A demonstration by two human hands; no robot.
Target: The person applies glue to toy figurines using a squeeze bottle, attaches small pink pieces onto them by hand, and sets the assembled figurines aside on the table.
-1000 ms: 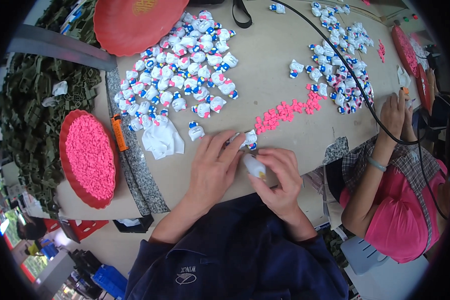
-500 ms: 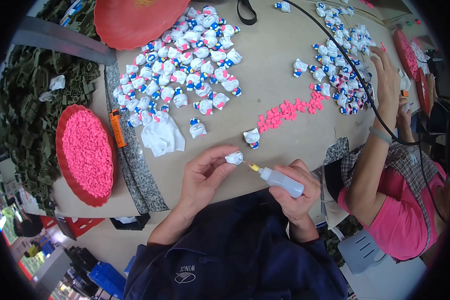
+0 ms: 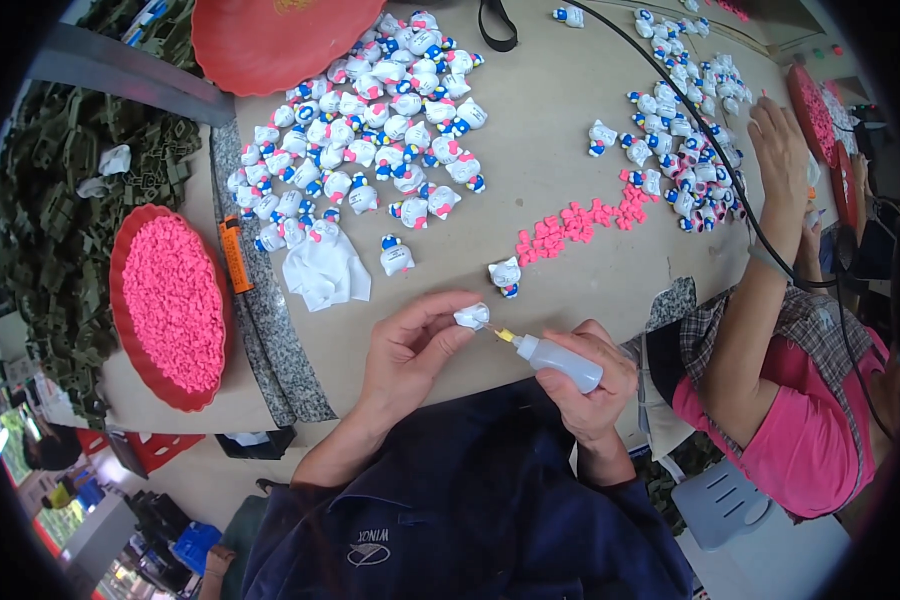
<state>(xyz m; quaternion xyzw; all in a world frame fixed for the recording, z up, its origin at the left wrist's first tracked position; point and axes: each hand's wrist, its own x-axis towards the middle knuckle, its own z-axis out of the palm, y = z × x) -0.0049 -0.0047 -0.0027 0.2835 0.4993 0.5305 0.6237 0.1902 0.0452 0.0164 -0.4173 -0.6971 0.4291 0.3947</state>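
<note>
Between the thumb and fingers of my left hand [image 3: 413,345] is a small white cat figurine [image 3: 472,316], partly hidden by the fingertips. My right hand [image 3: 592,385] is wrapped round a translucent squeeze bottle [image 3: 562,364] with a yellow collar and a thin needle tip. The tip points left and meets or nearly meets the figurine; I cannot tell which. Just beyond my hands stands a single white and blue figurine [image 3: 505,275]. A row of small pink bow-shaped pieces [image 3: 575,228] runs away to the right. Another lone figurine [image 3: 395,256] is near a white cloth [image 3: 325,270].
A large heap of figurines [image 3: 380,125] covers the far left-centre, beside a red dish [image 3: 280,40]. Pink pieces fill a red scalloped tray [image 3: 225,345] at left, near an orange-handled cutter [image 3: 234,253]. A black cable [image 3: 670,85] crosses the right side, where a co-worker's arm [image 3: 760,290] reaches over more figurines.
My hands keep nearly the same pose, with the bottle and figurine shifted only slightly. The co-worker's hand has moved a little. Another person's arm now shows at the lower left.
</note>
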